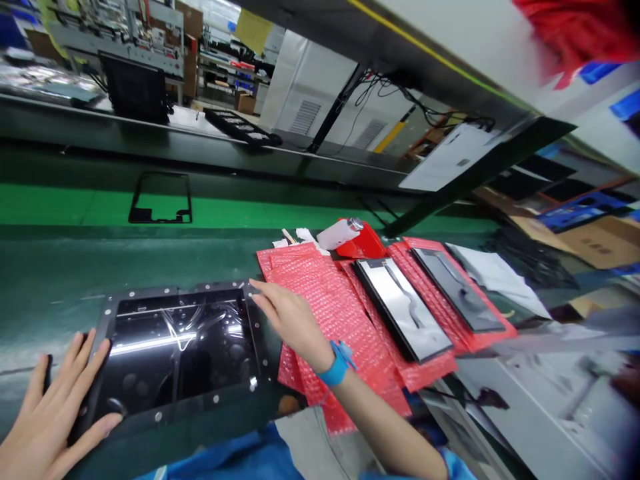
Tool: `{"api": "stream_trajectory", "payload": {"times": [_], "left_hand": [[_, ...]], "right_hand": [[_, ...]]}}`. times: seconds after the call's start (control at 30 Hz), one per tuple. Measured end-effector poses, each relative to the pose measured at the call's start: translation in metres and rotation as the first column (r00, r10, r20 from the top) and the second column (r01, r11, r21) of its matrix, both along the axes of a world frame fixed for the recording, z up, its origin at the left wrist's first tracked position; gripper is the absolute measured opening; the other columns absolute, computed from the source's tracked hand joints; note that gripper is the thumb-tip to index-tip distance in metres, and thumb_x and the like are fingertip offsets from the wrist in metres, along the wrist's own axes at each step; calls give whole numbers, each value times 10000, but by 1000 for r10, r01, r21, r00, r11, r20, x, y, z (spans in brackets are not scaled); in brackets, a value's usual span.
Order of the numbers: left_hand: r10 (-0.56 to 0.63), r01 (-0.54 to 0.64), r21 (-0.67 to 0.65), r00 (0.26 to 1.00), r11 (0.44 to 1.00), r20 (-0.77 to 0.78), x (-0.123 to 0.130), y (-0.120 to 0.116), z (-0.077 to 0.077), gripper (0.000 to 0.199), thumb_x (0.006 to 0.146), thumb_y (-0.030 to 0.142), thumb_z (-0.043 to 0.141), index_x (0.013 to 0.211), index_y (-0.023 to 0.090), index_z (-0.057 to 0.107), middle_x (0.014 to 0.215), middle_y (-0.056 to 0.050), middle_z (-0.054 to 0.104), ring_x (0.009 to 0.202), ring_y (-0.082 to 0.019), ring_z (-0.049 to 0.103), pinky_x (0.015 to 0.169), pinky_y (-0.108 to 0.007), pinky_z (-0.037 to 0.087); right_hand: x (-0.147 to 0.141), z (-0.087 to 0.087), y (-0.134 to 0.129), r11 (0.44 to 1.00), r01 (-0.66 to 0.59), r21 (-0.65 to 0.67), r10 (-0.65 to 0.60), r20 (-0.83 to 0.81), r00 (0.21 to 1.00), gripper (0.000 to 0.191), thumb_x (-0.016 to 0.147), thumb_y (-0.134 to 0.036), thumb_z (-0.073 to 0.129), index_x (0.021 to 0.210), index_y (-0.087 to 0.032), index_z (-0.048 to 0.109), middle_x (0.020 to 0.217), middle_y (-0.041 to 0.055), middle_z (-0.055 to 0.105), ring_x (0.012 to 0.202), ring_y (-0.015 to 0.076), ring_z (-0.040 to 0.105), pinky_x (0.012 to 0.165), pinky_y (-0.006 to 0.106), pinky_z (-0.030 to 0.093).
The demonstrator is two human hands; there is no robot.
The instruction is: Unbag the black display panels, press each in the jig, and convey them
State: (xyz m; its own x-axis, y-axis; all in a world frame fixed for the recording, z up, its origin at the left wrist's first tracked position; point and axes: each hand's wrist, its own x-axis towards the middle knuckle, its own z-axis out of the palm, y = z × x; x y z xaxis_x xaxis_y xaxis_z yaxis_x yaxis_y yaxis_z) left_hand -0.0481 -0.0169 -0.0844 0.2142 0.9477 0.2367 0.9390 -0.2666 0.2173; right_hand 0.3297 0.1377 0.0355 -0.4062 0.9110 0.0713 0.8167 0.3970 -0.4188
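Across a green workbench (45, 267), touching a flat dark panel (185, 360) at both ends: left hand (63, 407) spread at left edge, right hand (295, 323) at far-right corner, whether pinching impossible to tell.

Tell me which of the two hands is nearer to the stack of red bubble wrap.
Right. The right hand reaches over the edge of the red bubble wrap; the left hand is at the far side of the dark panel.
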Motion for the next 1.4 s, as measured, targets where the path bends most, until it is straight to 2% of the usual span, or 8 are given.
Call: {"api": "stream_trajectory", "payload": {"times": [0.13,0.33,0.53,0.77,0.93,1.07,1.2,1.4], "left_hand": [[-53,54,15,996,998,-72,-1,-2,-1,1142,733,709,604,1577,189,37,1604,-184,234,1477,-428,178,1168,-635,79],[65,-65,31,998,997,-7,28,-5,26,1218,704,764,607,1574,176,-10,1588,-210,253,1474,-431,174,1158,-671,85],[62,-63,-28,997,998,-47,31,-6,27,1225,713,800,567,1572,154,-20,1592,-215,227,1478,-430,153,1159,-679,64],[107,-106,-13,992,994,72,33,-8,28,1146,751,770,559,1576,189,14,1606,-201,200,1483,-437,115,1140,-705,130],[73,-61,-54,962,997,263,34,-8,35,761,949,458,505,1564,306,83,1638,-141,10,1498,-377,-25,1130,-687,215],[113,-113,-23,920,993,375,41,-6,32,656,959,337,509,1530,342,186,1639,-122,71,1501,-365,-15,1112,-709,229],[226,-198,-114,765,974,604,60,-7,32,519,964,365,485,1461,366,335,1601,-72,295,1488,-336,215,1136,-597,333],[223,-121,-198,259,973,940,79,47,83,267,951,440,527,1141,267,600,1141,-46,642,1106,-209,589,964,-301,477]], "right_hand": [[-37,-7,18,975,-215,53,220,-93,971,372,1003,-202,400,1352,-170,526,1243,93,634,1173,221,560,1011,416,457],[-80,-36,23,891,-450,58,454,-63,889,652,843,19,358,1472,-153,355,1331,120,583,1228,218,514,1018,440,429],[-85,-45,25,892,-439,109,451,-148,880,579,856,-1,368,1407,-164,440,1203,113,631,1133,237,545,986,449,420],[-84,-23,48,861,-470,-195,336,-476,813,518,888,-138,454,1399,-216,419,1069,39,617,975,175,586,948,369,436],[-82,-10,55,810,-503,-303,300,-522,798,508,885,-201,497,1390,-214,445,1056,43,596,816,144,558,828,320,467],[-83,-8,55,815,-491,-308,293,-513,807,469,900,-255,501,1366,-206,477,1046,50,609,779,146,546,794,322,471],[-80,11,50,809,-498,-314,278,-543,793,459,911,-311,512,1359,-214,486,1041,55,625,756,149,553,775,326,487],[-45,60,44,959,-279,-44,216,-522,825,437,937,-445,492,1324,-246,531,1118,93,641,949,225,629,870,381,509]]}}
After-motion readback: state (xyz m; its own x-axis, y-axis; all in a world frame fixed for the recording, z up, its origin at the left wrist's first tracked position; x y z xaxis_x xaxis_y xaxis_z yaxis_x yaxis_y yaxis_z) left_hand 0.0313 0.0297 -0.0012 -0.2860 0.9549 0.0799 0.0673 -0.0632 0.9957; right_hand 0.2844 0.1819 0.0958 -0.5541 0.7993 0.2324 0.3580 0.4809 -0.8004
